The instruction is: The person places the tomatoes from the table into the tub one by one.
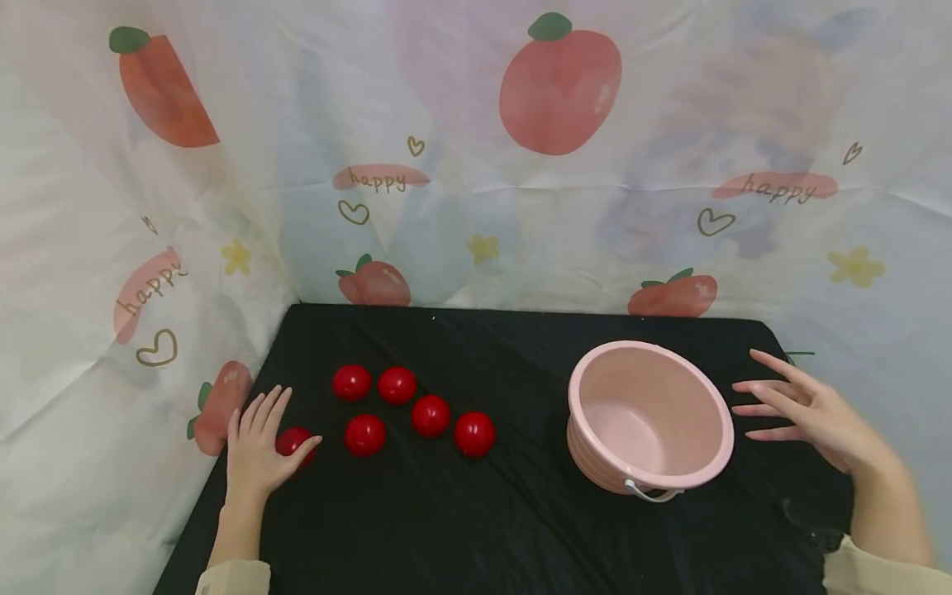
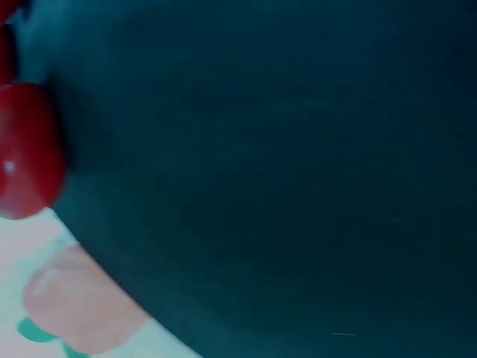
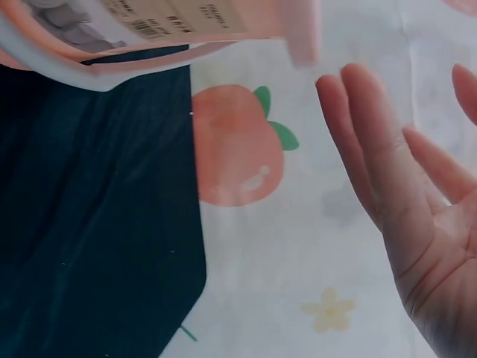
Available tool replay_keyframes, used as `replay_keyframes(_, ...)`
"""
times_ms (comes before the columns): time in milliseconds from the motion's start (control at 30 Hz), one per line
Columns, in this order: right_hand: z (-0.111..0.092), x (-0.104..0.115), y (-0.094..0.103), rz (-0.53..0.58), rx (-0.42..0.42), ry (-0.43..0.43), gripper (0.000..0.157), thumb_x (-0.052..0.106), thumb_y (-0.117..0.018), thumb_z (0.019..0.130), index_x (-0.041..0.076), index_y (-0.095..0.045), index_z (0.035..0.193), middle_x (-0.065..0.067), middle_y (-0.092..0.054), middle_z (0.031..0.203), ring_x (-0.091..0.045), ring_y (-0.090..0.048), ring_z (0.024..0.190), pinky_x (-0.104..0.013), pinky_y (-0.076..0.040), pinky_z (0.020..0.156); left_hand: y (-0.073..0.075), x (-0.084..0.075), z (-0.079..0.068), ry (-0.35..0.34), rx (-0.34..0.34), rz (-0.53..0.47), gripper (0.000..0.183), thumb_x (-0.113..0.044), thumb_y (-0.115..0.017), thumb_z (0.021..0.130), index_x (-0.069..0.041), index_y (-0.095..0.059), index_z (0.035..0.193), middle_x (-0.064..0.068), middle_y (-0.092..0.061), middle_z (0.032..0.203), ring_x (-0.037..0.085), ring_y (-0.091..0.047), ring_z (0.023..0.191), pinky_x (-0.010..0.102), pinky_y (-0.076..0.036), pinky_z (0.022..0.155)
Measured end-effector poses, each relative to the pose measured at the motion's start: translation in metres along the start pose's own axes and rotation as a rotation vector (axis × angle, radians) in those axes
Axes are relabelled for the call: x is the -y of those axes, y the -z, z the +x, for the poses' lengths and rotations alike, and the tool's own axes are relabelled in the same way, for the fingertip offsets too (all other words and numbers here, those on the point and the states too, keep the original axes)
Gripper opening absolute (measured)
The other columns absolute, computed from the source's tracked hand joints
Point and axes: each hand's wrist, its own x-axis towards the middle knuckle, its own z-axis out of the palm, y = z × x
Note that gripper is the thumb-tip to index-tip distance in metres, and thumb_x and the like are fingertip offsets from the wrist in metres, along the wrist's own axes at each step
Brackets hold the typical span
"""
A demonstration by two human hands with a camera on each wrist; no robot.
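Note:
At the table's left edge my left hand (image 1: 256,454) lies palm down, its fingers extended, beside a shiny red ball (image 1: 292,442). The thumb crosses in front of that ball and partly hides it. In the left wrist view a red ball (image 2: 26,153) shows at the left border, and the hand itself is out of sight. My right hand (image 1: 825,413) hovers to the right of a pink bucket (image 1: 587,463), fingers spread and holding nothing. The right wrist view has this hand (image 3: 417,224) with straight fingers, apart from the bucket's labelled side (image 3: 201,19).
Several more red balls (image 1: 365,435) sit in a loose group left of the table's middle. The bucket's pale handle (image 1: 654,496) hangs at its near side. Black cloth (image 1: 483,529) covers the table, and a printed fabric backdrop (image 1: 461,231) borders its back and left side.

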Motion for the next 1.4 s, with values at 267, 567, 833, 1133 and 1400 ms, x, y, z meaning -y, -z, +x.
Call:
replay_keyframes(267,-0.002,-0.013,-0.004,-0.042,-0.036,-0.057,0.051,0.003,-0.036,0.098,0.031,-0.032,0.14,0.011,-0.064,0.109,-0.012,-0.065,0.093,-0.043,-0.053,0.065,-0.002,0.01,-0.03,0.127,0.171,0.043,0.086,-0.052,-0.071,0.065,-0.018,-0.039,0.137,0.016,-0.043,0.133,0.036,-0.031,0.122,0.061,-0.014,0.101)
replay_keyframes(567,-0.001,-0.024,-0.009,-0.061,-0.065,-0.104,0.045,0.005,-0.039,0.097,0.037,-0.044,0.129,0.011,-0.065,0.102,-0.013,-0.066,0.087,-0.04,-0.054,0.063,-0.004,0.018,-0.043,0.202,0.302,0.076,0.088,-0.058,-0.068,0.067,-0.015,-0.036,0.137,0.02,-0.045,0.127,0.038,-0.031,0.117,0.066,-0.012,0.098)
replay_keyframes(833,0.003,-0.03,-0.012,-0.075,-0.087,-0.163,0.041,0.005,-0.044,0.096,0.039,-0.053,0.117,0.014,-0.065,0.102,-0.014,-0.066,0.083,-0.04,-0.054,0.062,-0.008,0.022,-0.043,0.233,0.333,0.099,0.088,-0.061,-0.067,0.067,-0.01,-0.038,0.133,0.021,-0.045,0.124,0.039,-0.033,0.115,0.067,-0.012,0.097)
replay_keyframes(1133,0.005,-0.034,-0.016,-0.176,-0.156,-0.211,0.035,0.01,-0.053,0.092,0.042,-0.054,0.107,0.017,-0.065,0.096,-0.013,-0.066,0.08,-0.04,-0.054,0.061,-0.01,0.022,-0.04,0.265,0.353,0.103,0.086,-0.062,-0.067,0.066,-0.006,-0.043,0.126,0.023,-0.046,0.121,0.041,-0.035,0.113,0.066,-0.013,0.097)
replay_keyframes(1400,0.005,-0.036,-0.016,-0.181,-0.151,-0.191,0.035,0.009,-0.053,0.092,0.04,-0.055,0.108,0.017,-0.065,0.097,-0.013,-0.066,0.08,-0.04,-0.054,0.061,-0.011,0.023,-0.036,0.231,0.349,0.108,0.081,-0.056,-0.071,0.064,-0.003,-0.046,0.121,0.023,-0.046,0.117,0.041,-0.037,0.11,0.064,-0.017,0.096)
